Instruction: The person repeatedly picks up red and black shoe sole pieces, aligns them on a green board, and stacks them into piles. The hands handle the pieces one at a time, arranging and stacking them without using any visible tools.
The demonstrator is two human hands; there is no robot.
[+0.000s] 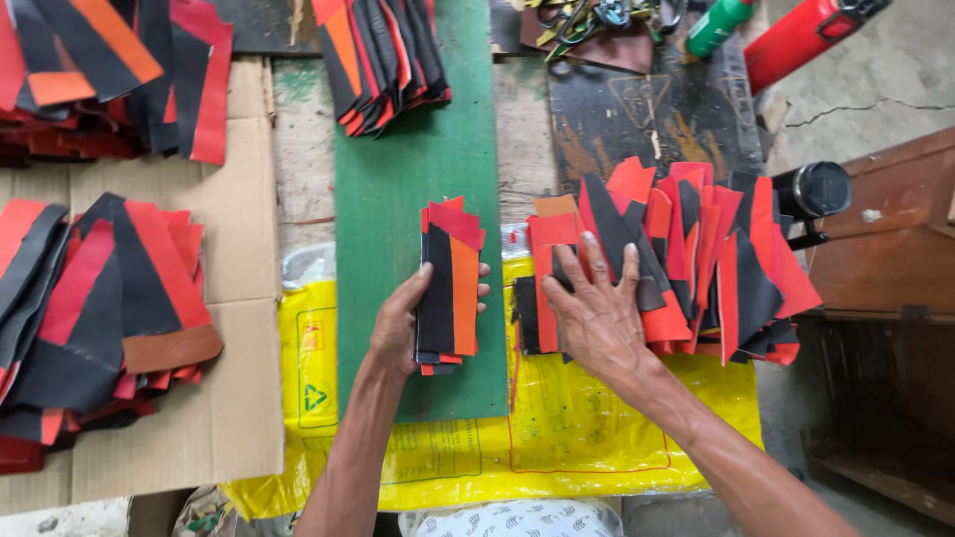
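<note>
My left hand (400, 320) grips a small stack of black, red and orange strips (450, 283), held upright over a green board (418, 179). My right hand (597, 308) lies flat, fingers spread, on a loose fanned heap of red, orange and black pieces (696, 249) that rests on a yellow plastic sheet (557, 438). The two hands are about a hand's width apart.
More piles of the same pieces lie on cardboard at the left (99, 308), at the top left (109, 80) and at the top of the green board (383, 60). A dark plate (647, 109), scissors (587, 20), a green bottle (718, 25), a red canister (806, 35) and a black cylinder (814, 189) are at the upper right.
</note>
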